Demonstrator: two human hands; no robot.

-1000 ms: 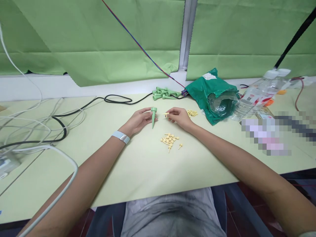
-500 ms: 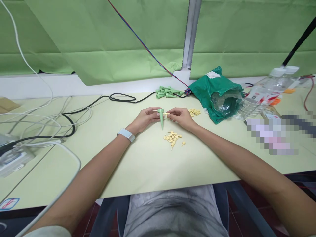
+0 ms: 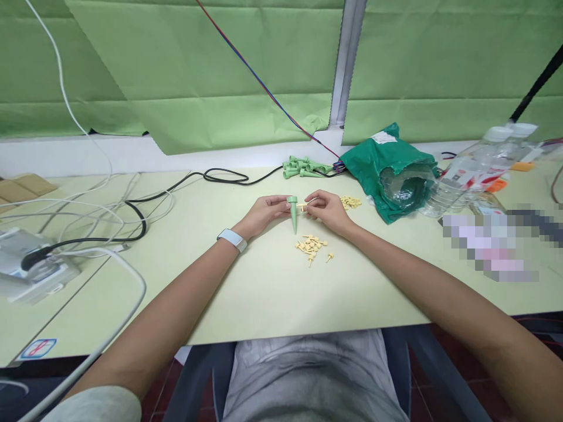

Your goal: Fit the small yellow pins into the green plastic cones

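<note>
The green plastic spike [image 3: 294, 215] stands point-down near the middle of the table [image 3: 264, 293]; whether its tip touches the surface cannot be determined. The left hand [image 3: 264, 214] supports the spike at its flared head, with the fingers closed around it. The right hand [image 3: 328, 210] is just beside it, thumb and forefinger pinched on a small cream plastic pin [image 3: 303, 206]. The pin is at the spike's head, so pin and spike are being paired at this point. Whether the pin has entered the head cannot be determined.

A loose pile of cream pins [image 3: 311, 249] lies just below the hands, toward the near edge of the table. A smaller cluster of cream pins [image 3: 350, 202] lies just right of the right hand. Toward the far edge are a heap of green spikes [image 3: 305, 167], a green plastic bag [image 3: 389, 176] and a clear plastic bottle [image 3: 470, 176]. A black cable [image 3: 229, 176] runs along the far edge.

Open table extends from the hands to the near edge, providing the widest working room. The far side offers less clearance.
</note>
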